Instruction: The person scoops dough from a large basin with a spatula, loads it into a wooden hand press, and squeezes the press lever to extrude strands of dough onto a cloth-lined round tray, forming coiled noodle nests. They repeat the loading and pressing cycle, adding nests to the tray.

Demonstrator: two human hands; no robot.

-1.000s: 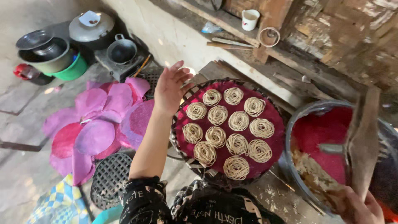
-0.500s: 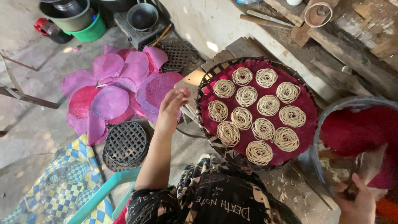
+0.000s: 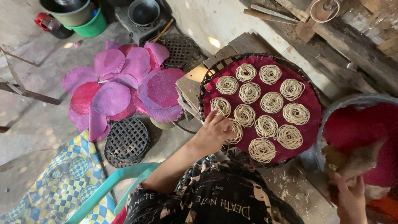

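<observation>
A round dark woven tray (image 3: 202, 94) lined with red cloth lies on wooden blocks (image 3: 191, 85). Several coiled noodle nests (image 3: 272, 102) rest on it in rows. My left hand (image 3: 214, 133) is at the tray's near left rim, fingers curled over the edge beside a nest. My right hand (image 3: 350, 200) is at the lower right and grips a blurred brown wooden tool (image 3: 352, 164) over a large metal basin (image 3: 331, 108) that holds red cloth.
Pink and purple round mats (image 3: 120, 89) lie spread on the floor to the left. A stack of black woven trays (image 3: 126, 141) sits below them, another woven tray (image 3: 180, 49) near the stove. A green bucket (image 3: 89, 25), a pot (image 3: 144, 11), a teal chair (image 3: 107, 182) and chequered cloth (image 3: 62, 182) surround me.
My left hand moved from the tray's far left side down to its near rim and curled onto it. The view tilted down and left; my right hand sank lower.
</observation>
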